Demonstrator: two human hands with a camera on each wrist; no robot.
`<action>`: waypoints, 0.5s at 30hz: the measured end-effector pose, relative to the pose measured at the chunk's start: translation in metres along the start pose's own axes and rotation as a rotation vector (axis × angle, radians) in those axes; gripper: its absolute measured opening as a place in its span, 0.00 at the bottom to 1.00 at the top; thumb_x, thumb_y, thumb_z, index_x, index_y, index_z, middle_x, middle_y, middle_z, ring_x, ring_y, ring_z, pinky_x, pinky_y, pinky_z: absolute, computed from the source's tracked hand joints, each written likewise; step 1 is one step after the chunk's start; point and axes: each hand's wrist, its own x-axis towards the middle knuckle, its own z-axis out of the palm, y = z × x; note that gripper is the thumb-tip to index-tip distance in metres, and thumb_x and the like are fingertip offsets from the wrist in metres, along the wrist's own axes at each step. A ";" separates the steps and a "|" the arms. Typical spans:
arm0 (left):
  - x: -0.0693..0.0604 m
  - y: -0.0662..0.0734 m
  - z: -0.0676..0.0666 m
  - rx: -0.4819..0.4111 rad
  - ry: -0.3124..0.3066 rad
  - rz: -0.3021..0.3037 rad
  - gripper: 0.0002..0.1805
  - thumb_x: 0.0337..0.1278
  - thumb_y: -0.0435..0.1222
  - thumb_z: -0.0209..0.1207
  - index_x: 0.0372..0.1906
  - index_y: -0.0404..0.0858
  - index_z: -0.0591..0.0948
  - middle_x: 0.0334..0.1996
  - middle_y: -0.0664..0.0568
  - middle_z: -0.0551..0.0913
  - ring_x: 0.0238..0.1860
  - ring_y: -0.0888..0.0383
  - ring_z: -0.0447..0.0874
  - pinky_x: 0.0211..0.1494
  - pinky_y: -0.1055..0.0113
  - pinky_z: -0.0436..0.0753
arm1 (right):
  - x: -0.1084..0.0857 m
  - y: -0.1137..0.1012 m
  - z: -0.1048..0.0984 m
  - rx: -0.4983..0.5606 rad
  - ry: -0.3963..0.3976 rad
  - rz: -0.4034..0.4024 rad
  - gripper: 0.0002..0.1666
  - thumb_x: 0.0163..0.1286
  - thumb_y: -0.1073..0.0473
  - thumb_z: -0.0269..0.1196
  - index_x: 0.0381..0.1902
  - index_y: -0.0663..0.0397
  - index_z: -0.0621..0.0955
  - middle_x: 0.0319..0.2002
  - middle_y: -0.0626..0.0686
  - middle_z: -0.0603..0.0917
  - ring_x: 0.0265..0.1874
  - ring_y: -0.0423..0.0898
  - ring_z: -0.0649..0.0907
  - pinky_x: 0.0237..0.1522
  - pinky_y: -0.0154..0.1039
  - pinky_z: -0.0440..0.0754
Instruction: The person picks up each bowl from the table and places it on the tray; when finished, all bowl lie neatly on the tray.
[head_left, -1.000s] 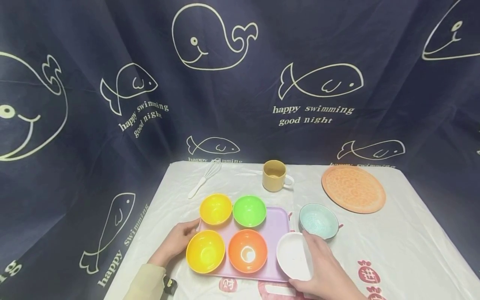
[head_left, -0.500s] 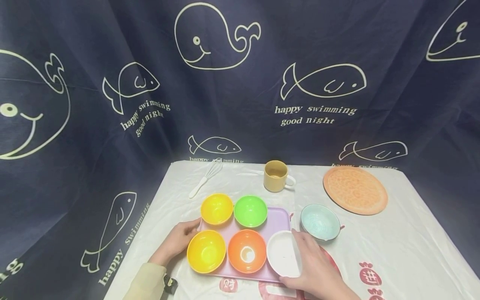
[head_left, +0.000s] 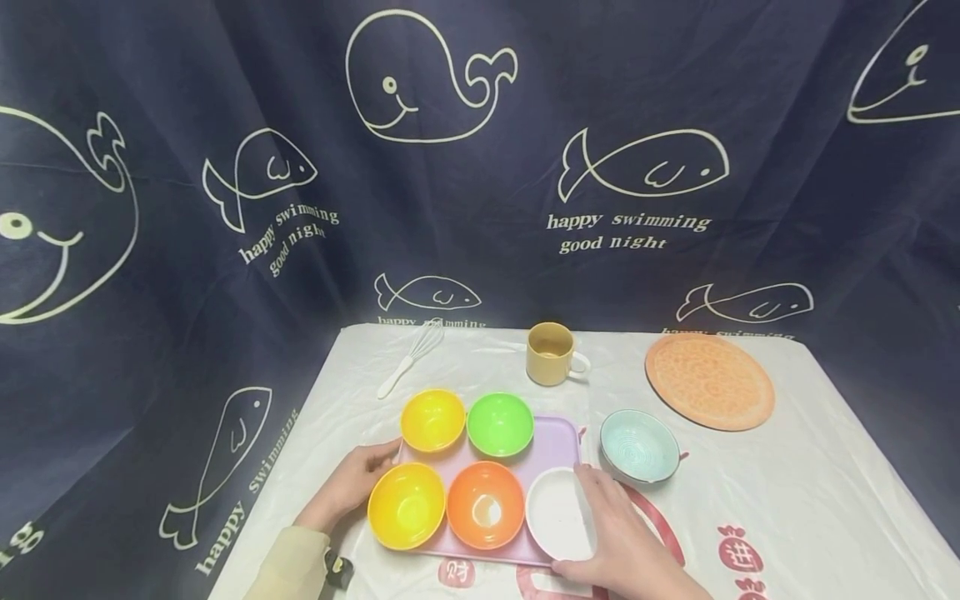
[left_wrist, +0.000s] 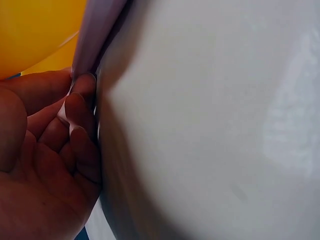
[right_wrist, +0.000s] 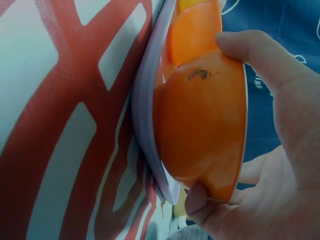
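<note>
A lilac tray carries two yellow bowls, a green bowl, an orange bowl and a bowl with a white inside. That last bowl has an orange outer wall in the right wrist view. My right hand grips its right side by the rim, at the tray's front right corner. The front bowls stand in a row, side by side. At the tray's left edge, my left hand holds on with curled fingers; bowls partly cover that edge from above.
To the right of the tray stands a pale blue bowl. A mustard mug and a white whisk are behind it, with a round orange board at back right. Dark fabric hangs behind the white-covered table.
My right hand has moved left with the white-lined bowl, bringing it further onto the tray beside the orange bowl. The front orange and yellow bowls have shifted slightly left. My left hand has stayed put.
</note>
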 end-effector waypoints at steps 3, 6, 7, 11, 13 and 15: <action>0.001 0.000 -0.001 -0.019 -0.019 -0.016 0.25 0.71 0.41 0.64 0.71 0.52 0.80 0.66 0.53 0.82 0.72 0.41 0.73 0.72 0.33 0.67 | -0.001 0.000 0.001 0.018 -0.028 0.020 0.81 0.38 0.24 0.80 0.80 0.63 0.62 0.77 0.64 0.65 0.73 0.61 0.69 0.70 0.60 0.73; 0.001 -0.001 -0.002 -0.032 -0.031 -0.031 0.25 0.71 0.42 0.65 0.71 0.53 0.80 0.67 0.53 0.81 0.72 0.41 0.72 0.72 0.32 0.66 | -0.001 0.002 0.003 0.020 -0.044 0.026 0.82 0.39 0.22 0.79 0.81 0.62 0.61 0.78 0.65 0.63 0.74 0.62 0.67 0.70 0.60 0.72; 0.001 -0.001 -0.002 -0.035 -0.035 -0.033 0.25 0.70 0.43 0.65 0.71 0.53 0.80 0.67 0.53 0.81 0.72 0.41 0.72 0.72 0.32 0.66 | -0.002 0.002 0.003 0.021 -0.047 0.027 0.82 0.39 0.22 0.79 0.81 0.61 0.61 0.78 0.64 0.63 0.74 0.61 0.67 0.70 0.60 0.72; 0.002 -0.001 -0.003 -0.054 -0.049 -0.035 0.26 0.69 0.42 0.66 0.71 0.52 0.80 0.66 0.53 0.81 0.72 0.41 0.72 0.73 0.32 0.65 | -0.001 0.000 0.003 0.022 -0.064 0.035 0.81 0.38 0.22 0.79 0.81 0.59 0.61 0.79 0.63 0.62 0.74 0.61 0.67 0.70 0.61 0.73; 0.002 0.000 -0.003 -0.060 -0.055 -0.038 0.26 0.69 0.42 0.66 0.71 0.52 0.80 0.66 0.53 0.81 0.72 0.41 0.72 0.73 0.32 0.65 | -0.001 -0.001 0.003 0.028 -0.071 0.040 0.81 0.38 0.23 0.80 0.81 0.59 0.61 0.79 0.63 0.62 0.74 0.62 0.67 0.69 0.63 0.73; 0.002 0.000 -0.003 -0.060 -0.058 -0.040 0.27 0.69 0.42 0.66 0.71 0.51 0.80 0.66 0.53 0.81 0.72 0.41 0.72 0.73 0.33 0.65 | -0.001 -0.002 0.002 0.029 -0.080 0.053 0.82 0.37 0.23 0.80 0.82 0.58 0.61 0.79 0.63 0.62 0.74 0.61 0.67 0.69 0.63 0.73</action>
